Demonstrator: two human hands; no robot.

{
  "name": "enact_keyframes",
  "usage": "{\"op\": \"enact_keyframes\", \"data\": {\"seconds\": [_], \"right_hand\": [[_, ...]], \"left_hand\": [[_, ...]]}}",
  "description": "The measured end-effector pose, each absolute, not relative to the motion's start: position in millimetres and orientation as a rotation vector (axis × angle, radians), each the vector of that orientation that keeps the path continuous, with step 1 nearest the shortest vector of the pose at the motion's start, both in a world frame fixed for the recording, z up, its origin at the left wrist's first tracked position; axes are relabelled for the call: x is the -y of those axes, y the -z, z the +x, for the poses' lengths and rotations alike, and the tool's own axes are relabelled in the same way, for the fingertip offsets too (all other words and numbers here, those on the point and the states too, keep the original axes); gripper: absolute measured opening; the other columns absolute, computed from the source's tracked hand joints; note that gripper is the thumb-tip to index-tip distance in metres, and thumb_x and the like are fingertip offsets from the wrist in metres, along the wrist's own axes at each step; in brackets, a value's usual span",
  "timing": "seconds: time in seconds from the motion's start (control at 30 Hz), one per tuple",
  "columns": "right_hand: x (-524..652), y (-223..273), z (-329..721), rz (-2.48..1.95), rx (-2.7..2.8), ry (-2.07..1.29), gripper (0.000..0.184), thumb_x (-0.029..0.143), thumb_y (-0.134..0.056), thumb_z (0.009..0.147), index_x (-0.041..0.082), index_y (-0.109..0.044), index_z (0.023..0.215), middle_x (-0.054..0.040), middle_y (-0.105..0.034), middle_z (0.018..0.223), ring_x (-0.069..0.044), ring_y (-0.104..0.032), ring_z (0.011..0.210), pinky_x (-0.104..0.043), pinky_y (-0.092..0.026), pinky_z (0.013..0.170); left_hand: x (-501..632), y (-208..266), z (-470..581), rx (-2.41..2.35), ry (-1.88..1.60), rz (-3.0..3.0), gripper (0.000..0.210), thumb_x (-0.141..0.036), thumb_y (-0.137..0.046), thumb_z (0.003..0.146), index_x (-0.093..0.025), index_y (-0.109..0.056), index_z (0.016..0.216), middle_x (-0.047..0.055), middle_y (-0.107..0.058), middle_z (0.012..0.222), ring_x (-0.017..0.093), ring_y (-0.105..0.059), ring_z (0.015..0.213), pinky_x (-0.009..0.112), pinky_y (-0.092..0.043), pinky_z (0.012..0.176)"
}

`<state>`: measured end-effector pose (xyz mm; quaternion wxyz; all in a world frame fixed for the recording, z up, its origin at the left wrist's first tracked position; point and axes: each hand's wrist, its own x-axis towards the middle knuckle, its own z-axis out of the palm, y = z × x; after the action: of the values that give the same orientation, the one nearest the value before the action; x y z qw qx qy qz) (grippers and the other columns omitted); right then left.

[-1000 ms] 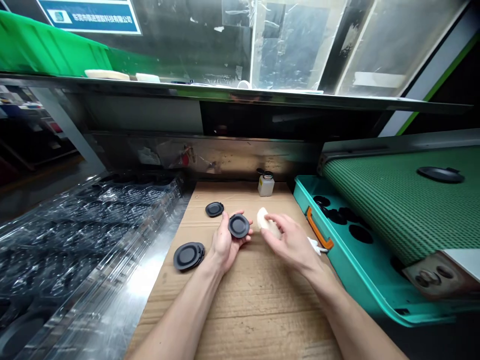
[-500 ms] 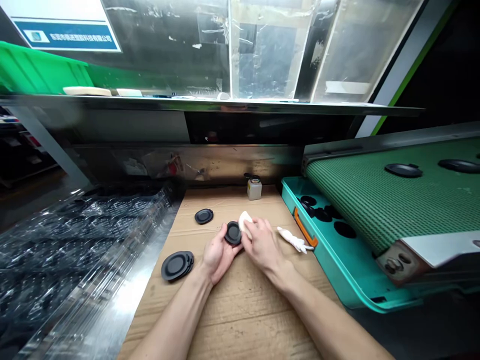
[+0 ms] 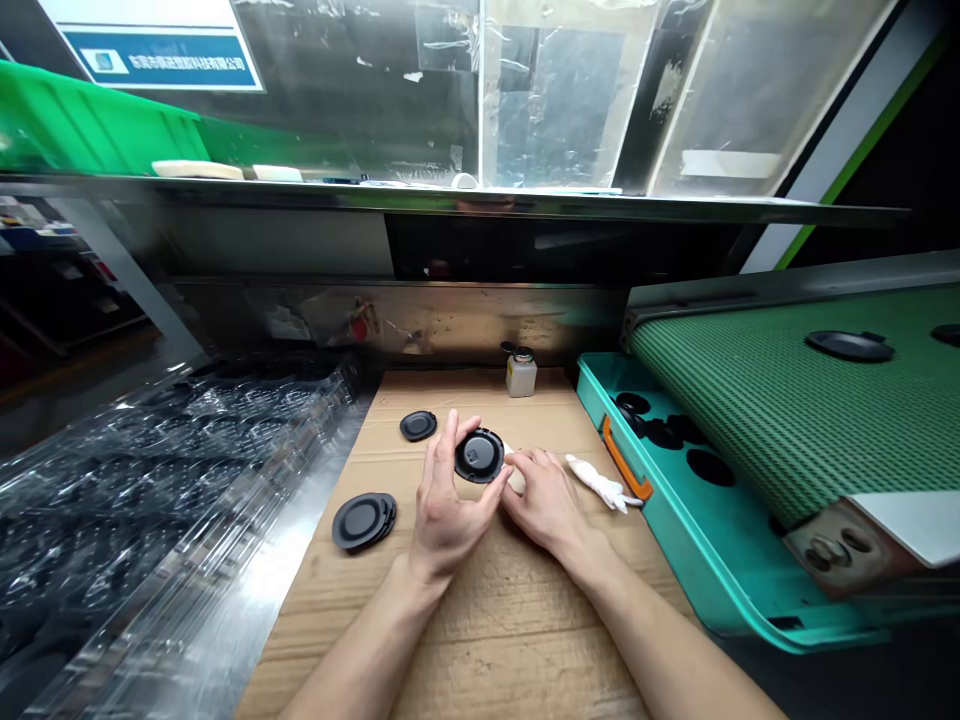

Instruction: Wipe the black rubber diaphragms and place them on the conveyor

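My left hand [image 3: 451, 500] grips a round black plastic lid [image 3: 480, 455] by its edges, raised above the cardboard. A raised rim and a small square mark show on the face toward me. Close at its right side, my right hand [image 3: 546, 497] has its fingers closed on a white wiping cloth [image 3: 515, 468], mostly hidden behind the fingers. Those fingertips are at the lid's right edge; I cannot tell if they touch it. To the left, a single black lid [image 3: 418, 426] lies flat, and nearer me a small stack of black lids [image 3: 363, 522] overlaps.
Right of my hands lies a white bundled cloth [image 3: 600, 484]. A pump bottle [image 3: 521, 374] stands at the cardboard's back. A teal bin [image 3: 697, 570] with black lids sits beside a green conveyor belt [image 3: 750, 385] carrying lids. Clear plastic trays [image 3: 172, 470] are piled left.
My left hand has turned the lid over and raised it, fingers now up around its edge. My right hand with the cloth has shifted slightly off its face. The camera view has swung left.
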<state>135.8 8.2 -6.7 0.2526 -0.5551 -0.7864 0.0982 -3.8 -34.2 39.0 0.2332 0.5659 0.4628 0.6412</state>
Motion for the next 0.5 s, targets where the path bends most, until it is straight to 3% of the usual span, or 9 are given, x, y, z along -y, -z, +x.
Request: {"op": "enact_keyframes", "data": {"seconds": [0.2,0.33,0.43,0.5], "right_hand": [[-8,7,138,-1.490,2.132,-0.283,0.025,0.029,-0.054,0.087,0.023,-0.064,0.109,-0.0087,-0.061,0.103,-0.024,-0.052,0.101,-0.033,-0.039,0.088],[-8,7,138,-1.491,2.133,-0.276,0.025,0.030,-0.054,0.087,0.023,-0.064,0.109,-0.0088,-0.061,0.104,-0.024,-0.051,0.102,-0.033,-0.039,0.088],[-8,6,138,-1.504,2.145,-0.262,0.023,0.031,-0.054,0.088,0.022,-0.064,0.107,-0.0087,-0.061,0.103,-0.024,-0.052,0.101,-0.032,-0.039,0.087],[-8,6,138,-1.505,2.144,-0.252,0.022,0.032,-0.054,0.089,0.022,-0.064,0.106,-0.0083,-0.061,0.102,-0.023,-0.052,0.100,-0.032,-0.039,0.087]], "left_hand": [[35,-37,-1,-1.269,-1.756,1.598,0.086,-0.026,-0.077,0.072,-0.023,-0.031,0.146,0.012,-0.054,0.135,0.027,-0.048,0.128,0.039,-0.033,0.111],[34,-38,-3,-1.281,-1.719,1.552,0.081,-0.028,-0.077,0.071,-0.022,-0.037,0.141,0.013,-0.056,0.133,0.027,-0.051,0.124,0.039,-0.034,0.109],[26,-34,-11,-1.387,-1.615,1.572,0.059,-0.036,-0.075,0.073,-0.022,-0.052,0.125,0.012,-0.061,0.123,0.027,-0.056,0.116,0.037,-0.038,0.103],[18,-27,-17,-1.585,-1.365,1.643,0.038,-0.045,-0.066,0.080,-0.022,-0.060,0.109,0.011,-0.067,0.104,0.028,-0.062,0.103,0.039,-0.042,0.095]]}}
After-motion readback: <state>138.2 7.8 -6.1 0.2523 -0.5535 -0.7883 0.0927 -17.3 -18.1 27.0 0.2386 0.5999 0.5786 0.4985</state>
